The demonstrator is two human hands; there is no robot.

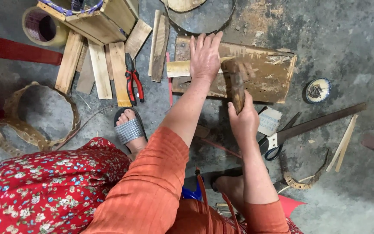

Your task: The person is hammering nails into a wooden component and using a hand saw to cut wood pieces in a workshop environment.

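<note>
My left hand point(204, 56) lies flat, fingers together, pressing a pale bamboo strip point(179, 68) onto a worn wooden board point(265, 71) on the concrete floor. My right hand point(243, 119) grips the wooden handle of a hammer-like tool point(237, 86), whose blurred head hangs over the board just right of my left hand. The strip's right end is hidden under my left hand.
Wood slats point(100, 65), red-handled pliers point(133, 80), a wooden box point(96, 17), a tape roll point(44, 27) and a woven hoop point(31, 121) lie at left. A metal ring point(204, 19) sits above. Scissors point(278, 143), a long blade point(321, 121), a small dish point(317, 90) are at right.
</note>
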